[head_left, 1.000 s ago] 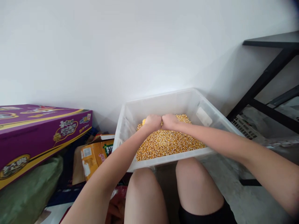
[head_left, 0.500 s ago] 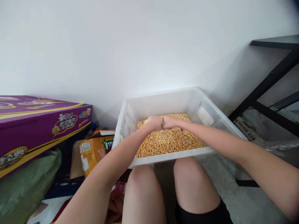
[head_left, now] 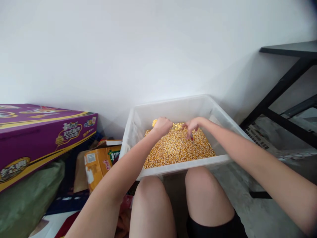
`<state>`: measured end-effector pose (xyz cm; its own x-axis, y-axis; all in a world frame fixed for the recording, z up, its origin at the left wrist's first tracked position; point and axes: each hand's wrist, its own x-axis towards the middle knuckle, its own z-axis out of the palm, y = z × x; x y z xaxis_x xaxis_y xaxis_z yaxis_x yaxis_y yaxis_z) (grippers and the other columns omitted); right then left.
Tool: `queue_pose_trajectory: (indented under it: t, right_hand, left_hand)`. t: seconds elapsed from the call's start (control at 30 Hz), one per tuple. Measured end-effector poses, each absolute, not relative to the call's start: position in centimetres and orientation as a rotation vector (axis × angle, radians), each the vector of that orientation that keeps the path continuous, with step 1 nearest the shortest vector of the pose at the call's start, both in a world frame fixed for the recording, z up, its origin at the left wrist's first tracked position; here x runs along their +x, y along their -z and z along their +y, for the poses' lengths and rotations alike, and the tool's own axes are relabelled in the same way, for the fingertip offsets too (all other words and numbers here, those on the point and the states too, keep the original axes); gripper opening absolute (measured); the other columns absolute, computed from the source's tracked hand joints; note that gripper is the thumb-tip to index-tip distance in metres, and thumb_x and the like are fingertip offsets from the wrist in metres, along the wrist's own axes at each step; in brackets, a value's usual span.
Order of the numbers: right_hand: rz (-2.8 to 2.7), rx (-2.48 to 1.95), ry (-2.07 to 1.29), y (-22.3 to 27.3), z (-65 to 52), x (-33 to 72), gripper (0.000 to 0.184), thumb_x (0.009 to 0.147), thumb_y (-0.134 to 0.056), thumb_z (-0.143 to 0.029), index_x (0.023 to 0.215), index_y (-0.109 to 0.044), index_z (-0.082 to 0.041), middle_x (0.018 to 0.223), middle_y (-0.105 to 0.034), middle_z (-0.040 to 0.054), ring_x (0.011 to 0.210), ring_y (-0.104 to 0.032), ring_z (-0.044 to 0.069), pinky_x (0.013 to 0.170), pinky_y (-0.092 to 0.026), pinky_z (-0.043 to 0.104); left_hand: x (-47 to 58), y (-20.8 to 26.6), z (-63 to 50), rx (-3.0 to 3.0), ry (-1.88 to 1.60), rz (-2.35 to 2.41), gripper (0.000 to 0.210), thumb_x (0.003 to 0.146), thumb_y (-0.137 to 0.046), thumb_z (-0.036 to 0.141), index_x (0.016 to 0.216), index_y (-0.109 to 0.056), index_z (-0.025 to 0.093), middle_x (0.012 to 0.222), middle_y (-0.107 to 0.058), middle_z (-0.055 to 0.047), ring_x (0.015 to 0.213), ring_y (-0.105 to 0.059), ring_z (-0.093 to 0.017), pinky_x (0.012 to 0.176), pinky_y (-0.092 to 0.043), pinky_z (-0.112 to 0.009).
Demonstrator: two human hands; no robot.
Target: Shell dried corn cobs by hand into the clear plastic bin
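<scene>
A clear plastic bin (head_left: 173,167) stands on the floor just beyond my knees, filled with loose yellow corn kernels (head_left: 177,148). My left hand (head_left: 162,126) is closed around a corn cob (head_left: 155,123) whose yellow end sticks out to the left, held over the kernels at the back of the bin. My right hand (head_left: 192,125) hovers beside it to the right, fingers spread and pointing down at the kernels, holding nothing.
A purple printed carton (head_left: 37,138) lies at the left over a green sack (head_left: 27,201). An orange box (head_left: 99,165) sits beside the bin. A black metal table frame (head_left: 279,89) stands at the right against the white wall.
Both fists were pressed together on the cob. Now my right hand has let go and moved right, fingers spread, while the left hand keeps the cob.
</scene>
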<state>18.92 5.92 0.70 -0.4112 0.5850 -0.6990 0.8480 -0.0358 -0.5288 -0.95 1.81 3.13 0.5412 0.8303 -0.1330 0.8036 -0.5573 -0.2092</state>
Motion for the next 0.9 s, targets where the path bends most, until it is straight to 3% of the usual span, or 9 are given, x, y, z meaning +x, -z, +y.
queue_pose_trajectory:
  t: [0.07, 0.13, 0.27, 0.4, 0.5, 0.67, 0.9]
  right_hand:
    - [2.048, 1.554, 1.375, -1.1, 6.0, 19.1, 0.098, 0.04, -0.084, -0.032, 0.13, -0.045, -0.02, 0.136, -0.041, 0.0151, 0.12, -0.043, 0.033, 0.083, -0.05, 0.037]
    - [2.131, 1.498, 1.561, -1.5, 5.9, 18.7, 0.092, 0.047, -0.082, -0.036, 0.129, -0.045, -0.02, 0.136, -0.042, 0.0147, 0.119, -0.045, 0.03, 0.081, -0.051, 0.033]
    - [2.111, 1.387, 1.86, -1.5, 5.4, 17.3, 0.062, 0.057, -0.078, -0.038, 0.11, -0.057, -0.011, 0.111, -0.061, 0.0158, 0.1, -0.06, 0.024, 0.078, -0.053, 0.031]
    - [2.102, 1.382, 1.924, -0.9, 5.6, 16.9, 0.047, 0.055, -0.08, -0.032, 0.089, -0.061, -0.007, 0.092, -0.067, 0.014, 0.086, -0.065, 0.022, 0.076, -0.054, 0.032]
    - [2.037, 1.269, 2.064, -1.4, 5.6, 17.5, 0.047, 0.058, -0.08, -0.033, 0.094, -0.061, -0.009, 0.096, -0.067, 0.0129, 0.087, -0.065, 0.021, 0.077, -0.054, 0.032]
    - [1.862, 1.206, 2.373, -2.6, 5.8, 19.3, 0.045, 0.077, -0.063, -0.048, 0.104, -0.057, -0.013, 0.102, -0.065, 0.0137, 0.092, -0.064, 0.021, 0.078, -0.053, 0.035]
    - [1.889, 1.477, 2.351, -3.3, 6.4, 20.6, 0.03, 0.089, -0.049, -0.041, 0.103, -0.059, -0.017, 0.105, -0.064, 0.0108, 0.096, -0.062, 0.02, 0.079, -0.053, 0.032]
  left_hand:
    - [-1.0, -2.6, 2.0, -2.615, -0.3, -1.316, 0.019, 0.076, -0.054, 0.016, 0.088, -0.067, 0.013, 0.088, -0.066, -0.015, 0.093, -0.058, -0.027, 0.079, -0.042, -0.035]
    - [-0.7, -2.3, 1.9, -2.606, -0.254, -1.225, 0.02, 0.076, -0.053, 0.017, 0.091, -0.065, 0.011, 0.086, -0.065, -0.015, 0.091, -0.058, -0.026, 0.077, -0.042, -0.035]
    - [-0.1, -2.4, 1.4, -2.613, -0.13, -1.132, 0.022, 0.083, -0.047, 0.021, 0.097, -0.06, 0.01, 0.087, -0.064, -0.015, 0.091, -0.057, -0.026, 0.078, -0.04, -0.035]
    - [-0.4, -3.0, 1.3, -2.559, -0.043, -1.209, 0.024, 0.084, -0.048, 0.027, 0.1, -0.058, 0.013, 0.092, -0.064, -0.014, 0.095, -0.055, -0.026, 0.078, -0.039, -0.036]
    - [-0.9, -3.3, 1.6, -2.555, -0.074, -1.285, 0.025, 0.083, -0.049, 0.031, 0.098, -0.06, 0.015, 0.094, -0.064, -0.013, 0.092, -0.058, -0.026, 0.075, -0.041, -0.035]
    - [-1.3, -3.5, 1.8, -2.558, -0.173, -1.318, 0.027, 0.081, -0.046, 0.033, 0.092, -0.064, 0.015, 0.091, -0.066, -0.012, 0.087, -0.061, -0.024, 0.071, -0.043, -0.032]
    - [-1.4, -4.5, 1.5, -2.53, -0.208, -1.412, 0.033, 0.081, -0.043, 0.036, 0.093, -0.066, 0.015, 0.091, -0.066, -0.013, 0.086, -0.062, -0.026, 0.071, -0.045, -0.033]
